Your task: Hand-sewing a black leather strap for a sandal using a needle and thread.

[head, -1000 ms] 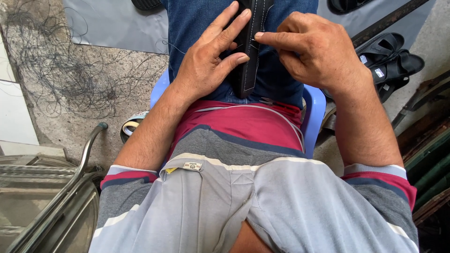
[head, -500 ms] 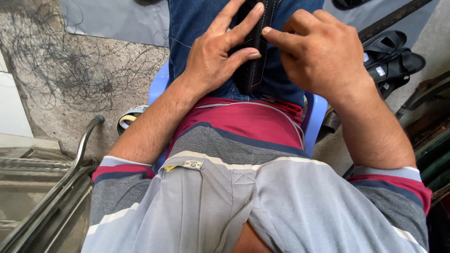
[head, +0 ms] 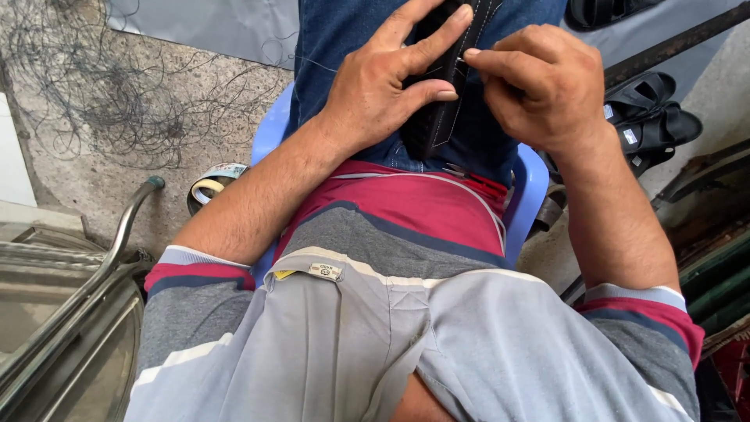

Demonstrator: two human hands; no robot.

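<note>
head-worn view, steeply downward, close-up lap

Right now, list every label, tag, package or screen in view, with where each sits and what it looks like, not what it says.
Shirt placket tag: small pale rectangle sewn on the grey shirt front, with a yellow tab beside it.
Sandal labels: small white patches on the straps of the black sandals at right.
Tape roll: by the blue chair, pale printed side, print too small to tell.
No screens or signs.

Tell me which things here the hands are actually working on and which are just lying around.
In hand:
left hand
right hand
black stitched leather piece
thread

Lying about:
black sandals
tape roll
tangled thread on floor
metal rail
</note>
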